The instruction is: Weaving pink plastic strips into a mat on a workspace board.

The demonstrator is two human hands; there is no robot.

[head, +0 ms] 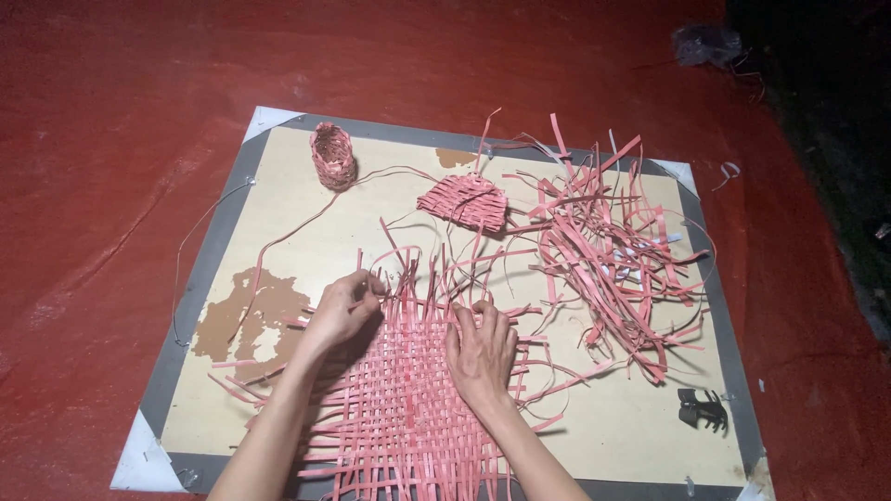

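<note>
A flat woven mat of pink strips (pixel 408 408) lies on a tan board (pixel 306 232) in front of me, its loose ends sticking out at every side. My left hand (pixel 342 311) pinches a strip at the mat's far left edge. Beside it, my right hand (pixel 481 351) lies flat with fingers spread, pressing on the weave near its far edge.
A tangled pile of loose pink strips (pixel 608 246) covers the board's right side. A small woven cylinder (pixel 332 156) stands at the far left, a small woven patch (pixel 464 199) near the middle. A black clip (pixel 703 408) lies at the right. Red sheeting (pixel 111 139) surrounds the board.
</note>
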